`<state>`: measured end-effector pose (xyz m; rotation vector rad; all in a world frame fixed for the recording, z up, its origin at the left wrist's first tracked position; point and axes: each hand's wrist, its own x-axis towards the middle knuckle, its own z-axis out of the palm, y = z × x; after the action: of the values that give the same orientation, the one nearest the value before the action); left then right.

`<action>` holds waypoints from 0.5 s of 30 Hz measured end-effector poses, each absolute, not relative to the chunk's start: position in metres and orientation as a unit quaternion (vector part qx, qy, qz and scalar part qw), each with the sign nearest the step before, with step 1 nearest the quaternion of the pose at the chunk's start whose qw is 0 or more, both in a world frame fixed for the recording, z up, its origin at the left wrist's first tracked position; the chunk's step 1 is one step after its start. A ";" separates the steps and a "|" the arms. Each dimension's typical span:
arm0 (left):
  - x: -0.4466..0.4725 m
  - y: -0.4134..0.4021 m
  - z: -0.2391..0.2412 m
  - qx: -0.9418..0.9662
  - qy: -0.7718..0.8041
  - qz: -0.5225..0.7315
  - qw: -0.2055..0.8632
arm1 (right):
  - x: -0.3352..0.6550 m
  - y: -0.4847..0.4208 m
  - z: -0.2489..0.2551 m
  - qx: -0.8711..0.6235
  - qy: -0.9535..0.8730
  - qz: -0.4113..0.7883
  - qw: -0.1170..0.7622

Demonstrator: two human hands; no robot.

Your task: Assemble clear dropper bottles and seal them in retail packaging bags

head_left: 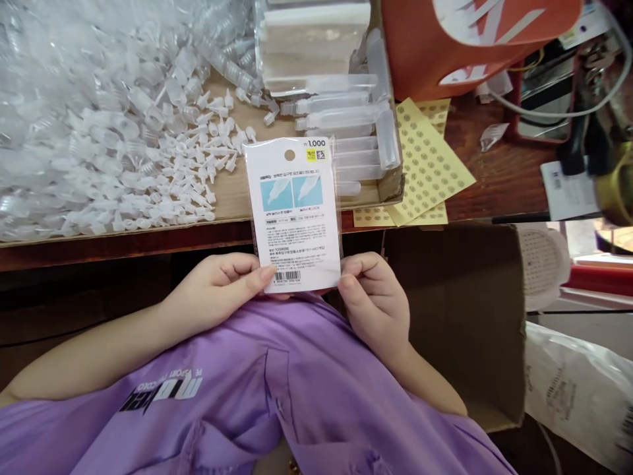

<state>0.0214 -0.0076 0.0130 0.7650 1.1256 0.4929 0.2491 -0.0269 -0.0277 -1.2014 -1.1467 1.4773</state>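
A flat plastic packet with a white printed card [297, 234] is held upright in front of my purple shirt. The card has a hang hole, two blue pictures and a barcode at its lower edge. My left hand [222, 287] grips its lower left corner, thumb on the front and fingers behind. At the lower right edge, my right hand [376, 300] pinches the packet between thumb and curled fingers. Just beyond it, clear plastic tubes [341, 117] lie in rows in a cardboard tray [232, 210]. Many small white nozzle tips [198, 155] are heaped to the left.
Clear bottles [99, 46] pile up at the back left, beside a stack of clear bags [314, 46]. Yellow sticker sheets [430, 165], an orange container [415, 59] and a phone [546, 95] sit right. Below the table edge stands a cardboard box [465, 330] near a plastic bag [578, 389].
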 end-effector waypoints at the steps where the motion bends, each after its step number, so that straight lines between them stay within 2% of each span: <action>1: 0.023 -0.008 0.013 0.343 0.515 0.224 0.753 | 0.248 -0.027 -0.029 -0.487 -0.459 0.591 0.451; 9: 0.040 0.002 0.010 0.285 0.477 0.308 0.772 | 0.250 -0.025 -0.031 -0.487 -0.480 0.578 0.446; 15: 0.044 0.005 0.005 0.290 0.467 0.280 0.787 | 0.253 -0.021 -0.027 -0.546 -0.452 0.566 0.421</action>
<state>0.0445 0.0055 0.0052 0.6241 1.0061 0.6040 0.2533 -0.0211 -0.0270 -1.3676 -1.1324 1.4177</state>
